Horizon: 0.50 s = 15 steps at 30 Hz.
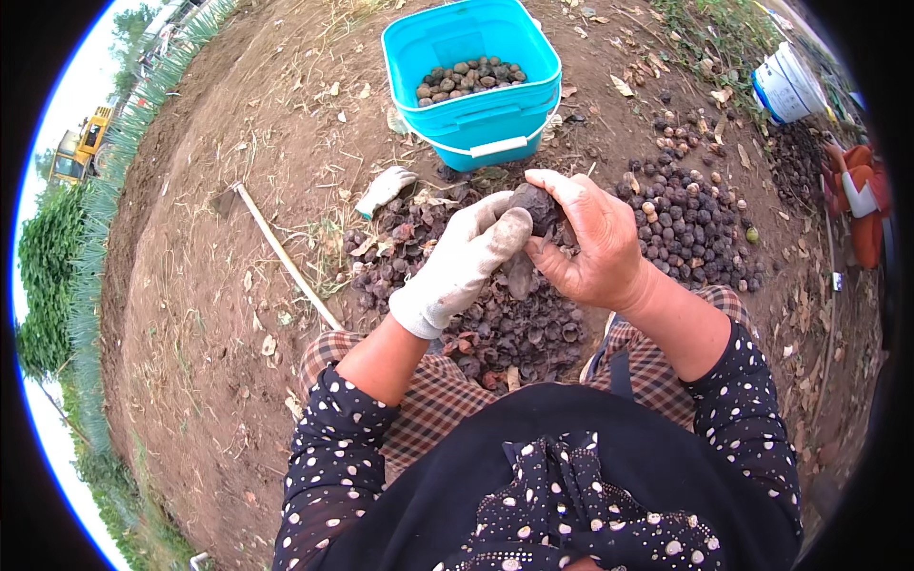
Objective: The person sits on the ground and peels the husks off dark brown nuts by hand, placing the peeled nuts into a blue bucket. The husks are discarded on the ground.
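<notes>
In front of my chest, both hands meet around a dark walnut (538,206) in its blackened husk. My left hand (465,265), in a dirty white glove, grips it with the thumb pressed against its side. The bare right hand (602,238) holds it from the other side, forefinger over the top and thumb below. A loose flap of husk (519,276) hangs under the fingers. Below lies a heap of torn dark husks (519,328). Beyond the hands stands a turquoise bucket (509,126) with hulled walnuts (471,80) inside.
At right lies a pile of dark walnuts (700,228). Left of the husks are a second white glove (386,190) and a wooden-handled tool (286,257) on the soil. A white bucket (790,84) lies tipped far right, near another person's orange-red clothing (864,205). A yellow machine (81,145) stands far left.
</notes>
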Each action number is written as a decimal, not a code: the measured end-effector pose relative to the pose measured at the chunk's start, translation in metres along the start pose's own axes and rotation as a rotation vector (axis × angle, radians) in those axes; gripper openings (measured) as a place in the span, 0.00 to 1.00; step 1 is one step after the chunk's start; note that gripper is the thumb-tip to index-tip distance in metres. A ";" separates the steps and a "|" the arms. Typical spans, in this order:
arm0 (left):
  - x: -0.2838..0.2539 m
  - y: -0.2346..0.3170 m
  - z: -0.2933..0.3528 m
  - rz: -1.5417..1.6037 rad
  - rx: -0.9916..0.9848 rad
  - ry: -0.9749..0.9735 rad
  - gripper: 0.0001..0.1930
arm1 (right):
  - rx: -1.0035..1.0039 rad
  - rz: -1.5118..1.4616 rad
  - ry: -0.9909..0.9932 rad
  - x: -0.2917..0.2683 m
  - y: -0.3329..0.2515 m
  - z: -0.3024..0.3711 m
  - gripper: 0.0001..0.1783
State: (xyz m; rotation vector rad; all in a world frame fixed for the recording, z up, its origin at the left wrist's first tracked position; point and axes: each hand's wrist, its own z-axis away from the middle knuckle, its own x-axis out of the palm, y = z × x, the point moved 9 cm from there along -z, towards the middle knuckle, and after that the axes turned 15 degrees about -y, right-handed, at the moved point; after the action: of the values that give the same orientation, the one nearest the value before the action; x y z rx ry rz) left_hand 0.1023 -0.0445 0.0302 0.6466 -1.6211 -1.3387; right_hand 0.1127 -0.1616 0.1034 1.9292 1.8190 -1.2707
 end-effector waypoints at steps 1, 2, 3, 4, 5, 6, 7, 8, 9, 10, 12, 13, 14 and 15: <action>0.001 0.001 0.001 0.004 -0.040 -0.041 0.33 | -0.003 0.030 -0.011 -0.001 0.000 0.000 0.32; 0.000 0.002 0.002 -0.007 -0.062 -0.063 0.35 | -0.007 0.053 -0.022 -0.001 0.000 0.001 0.32; -0.001 0.003 0.001 -0.018 -0.085 -0.085 0.37 | -0.011 0.076 -0.032 -0.002 -0.001 0.001 0.33; 0.000 0.003 0.003 -0.029 -0.107 -0.103 0.39 | -0.017 0.097 -0.043 -0.002 -0.002 0.001 0.34; 0.001 0.008 0.004 -0.047 -0.095 -0.085 0.31 | -0.015 0.131 -0.061 -0.002 -0.002 0.002 0.36; 0.001 0.007 0.005 -0.069 -0.113 -0.083 0.30 | -0.023 0.134 -0.083 0.000 -0.004 0.001 0.36; 0.001 0.006 0.005 -0.091 -0.132 -0.080 0.29 | -0.031 0.135 -0.105 0.002 -0.005 -0.001 0.36; -0.001 0.004 0.006 -0.112 -0.152 -0.077 0.28 | -0.040 0.137 -0.128 0.003 -0.007 -0.002 0.35; -0.004 0.001 0.007 -0.122 -0.184 -0.075 0.22 | -0.041 0.146 -0.178 0.006 -0.008 -0.003 0.35; -0.003 0.002 0.006 -0.150 -0.196 -0.077 0.21 | -0.036 0.158 -0.228 0.008 -0.009 -0.003 0.35; -0.001 0.005 0.003 -0.208 -0.218 -0.080 0.20 | -0.046 0.179 -0.279 0.010 -0.008 -0.001 0.35; -0.004 0.001 0.004 -0.219 -0.229 -0.088 0.19 | -0.062 0.186 -0.277 0.011 -0.009 0.000 0.35; -0.005 0.000 0.005 -0.233 -0.223 -0.077 0.18 | -0.079 0.192 -0.276 0.012 -0.009 0.001 0.35; -0.004 0.001 0.005 -0.246 -0.217 -0.067 0.17 | -0.089 0.196 -0.274 0.012 -0.010 0.001 0.34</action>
State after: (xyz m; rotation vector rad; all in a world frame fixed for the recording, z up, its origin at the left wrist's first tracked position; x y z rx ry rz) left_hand 0.1000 -0.0387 0.0297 0.6920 -1.4556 -1.7047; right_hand 0.1017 -0.1519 0.0985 1.7384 1.4888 -1.2918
